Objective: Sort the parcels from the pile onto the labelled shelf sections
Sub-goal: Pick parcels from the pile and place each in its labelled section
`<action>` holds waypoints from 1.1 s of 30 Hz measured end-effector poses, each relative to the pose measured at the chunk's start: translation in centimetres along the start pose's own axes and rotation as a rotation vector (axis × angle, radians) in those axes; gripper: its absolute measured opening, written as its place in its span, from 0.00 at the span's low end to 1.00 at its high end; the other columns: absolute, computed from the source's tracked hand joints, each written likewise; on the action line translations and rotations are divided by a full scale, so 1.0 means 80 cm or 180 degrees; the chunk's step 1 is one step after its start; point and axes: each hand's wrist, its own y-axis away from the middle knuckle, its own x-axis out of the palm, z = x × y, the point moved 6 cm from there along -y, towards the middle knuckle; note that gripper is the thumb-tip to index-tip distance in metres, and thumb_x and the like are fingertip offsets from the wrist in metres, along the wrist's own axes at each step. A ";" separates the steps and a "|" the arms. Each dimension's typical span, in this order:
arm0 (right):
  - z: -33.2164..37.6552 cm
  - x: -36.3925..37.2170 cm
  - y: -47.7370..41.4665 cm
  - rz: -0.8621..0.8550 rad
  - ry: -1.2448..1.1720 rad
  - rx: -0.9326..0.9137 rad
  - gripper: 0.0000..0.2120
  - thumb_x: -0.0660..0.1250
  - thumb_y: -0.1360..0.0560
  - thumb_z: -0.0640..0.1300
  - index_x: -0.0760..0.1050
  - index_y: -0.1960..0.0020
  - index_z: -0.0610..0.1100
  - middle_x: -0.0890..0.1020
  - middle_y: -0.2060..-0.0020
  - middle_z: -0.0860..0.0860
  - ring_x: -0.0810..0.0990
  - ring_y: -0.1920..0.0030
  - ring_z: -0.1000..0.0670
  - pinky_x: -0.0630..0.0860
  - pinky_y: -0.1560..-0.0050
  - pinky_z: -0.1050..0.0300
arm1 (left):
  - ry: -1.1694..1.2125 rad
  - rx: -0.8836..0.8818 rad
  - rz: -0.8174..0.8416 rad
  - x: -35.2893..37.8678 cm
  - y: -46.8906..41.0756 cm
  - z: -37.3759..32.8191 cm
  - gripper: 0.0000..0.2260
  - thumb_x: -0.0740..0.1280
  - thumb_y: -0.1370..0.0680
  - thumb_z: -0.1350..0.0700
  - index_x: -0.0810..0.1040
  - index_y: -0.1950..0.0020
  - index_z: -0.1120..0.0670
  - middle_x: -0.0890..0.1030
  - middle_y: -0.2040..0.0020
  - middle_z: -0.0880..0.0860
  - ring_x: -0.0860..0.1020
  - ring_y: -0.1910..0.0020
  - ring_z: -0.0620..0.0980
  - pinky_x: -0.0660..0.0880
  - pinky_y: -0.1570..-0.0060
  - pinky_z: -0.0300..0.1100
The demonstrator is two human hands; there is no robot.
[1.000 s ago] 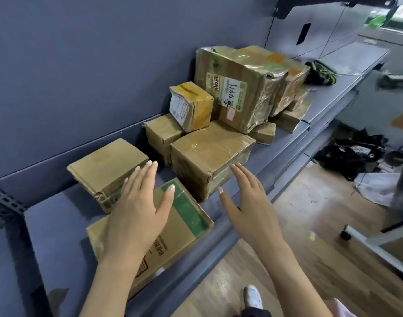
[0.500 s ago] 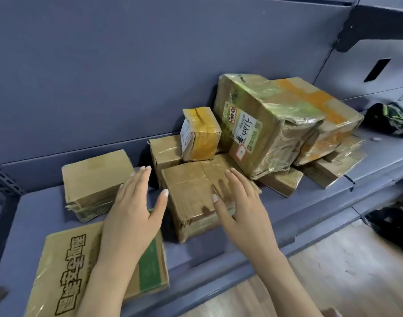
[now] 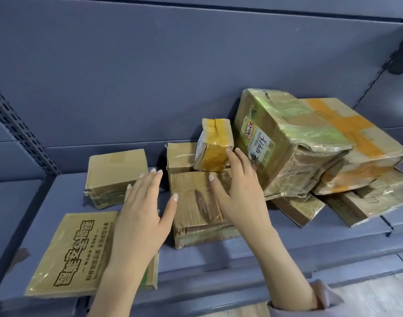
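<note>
- Two hands have moved since half a second ago. The right hand [image 3: 237, 191], which then lay over the brown parcel [image 3: 196, 209], now reaches up, and its fingertips [image 3: 237, 151] are at the right edge of the small yellow-taped parcel [image 3: 213, 145]. Whether they press it cannot be told.
- The left hand [image 3: 141, 213] has drifted from above the flat printed box [image 3: 70, 255] toward the brown parcel's left edge, thumb just beside it.
- Both hands are spread, fingers straight and apart, clasping nothing.
- The small yellow-taped parcel stands tilted on the brown parcel and the box behind [image 3: 178, 156], mid-pile on the shelf [image 3: 287, 243].
- Every parcel is cardboard, most wrapped in glossy, wrinkled clear tape. The small one is blocky and banded in yellow tape.
- To the right, a large parcel [image 3: 287, 138] with a green-and-white label and a crumpled lower corner leans beside an orange-taped parcel [image 3: 356, 138]. Both rest on flatter boxes [image 3: 299, 207].
- A plain box [image 3: 114, 175] lies to the left, apart from the pile.
- The shelf and back panel [image 3: 150, 76] are smooth grey-blue, with a perforated upright [image 3: 19, 129] at the left.
- The right forearm hides the brown parcel's front right corner, and the left forearm covers part of the flat printed box. A pale sleeve [image 3: 321, 298] shows at the bottom.
</note>
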 end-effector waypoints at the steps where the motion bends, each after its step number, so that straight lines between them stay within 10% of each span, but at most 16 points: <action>1: 0.002 -0.001 -0.007 -0.0043 -0.0012 0.0035 0.30 0.62 0.19 0.53 0.57 0.21 0.46 0.57 0.21 0.49 0.56 0.23 0.49 0.62 0.30 0.54 | 0.0018 -0.0001 -0.0005 -0.003 0.001 0.001 0.31 0.49 0.22 0.37 0.62 0.23 0.52 0.64 0.24 0.48 0.57 0.24 0.43 0.53 0.27 0.43; 26: 0.005 0.034 -0.102 -0.0201 0.0065 0.0487 0.30 0.66 0.23 0.54 0.64 0.25 0.47 0.61 0.23 0.48 0.67 0.30 0.43 0.68 0.35 0.50 | 0.0141 -0.0109 0.0054 -0.006 -0.013 0.037 0.34 0.47 0.24 0.34 0.66 0.25 0.52 0.67 0.25 0.47 0.60 0.26 0.41 0.47 0.26 0.40; 33: -0.002 0.011 -0.068 -0.0430 -0.1097 0.0536 0.25 0.69 0.24 0.50 0.70 0.28 0.51 0.67 0.28 0.60 0.65 0.34 0.65 0.63 0.37 0.67 | 0.0229 -0.0112 0.0040 -0.005 -0.020 0.035 0.32 0.50 0.23 0.36 0.69 0.27 0.54 0.71 0.28 0.49 0.65 0.27 0.46 0.51 0.27 0.41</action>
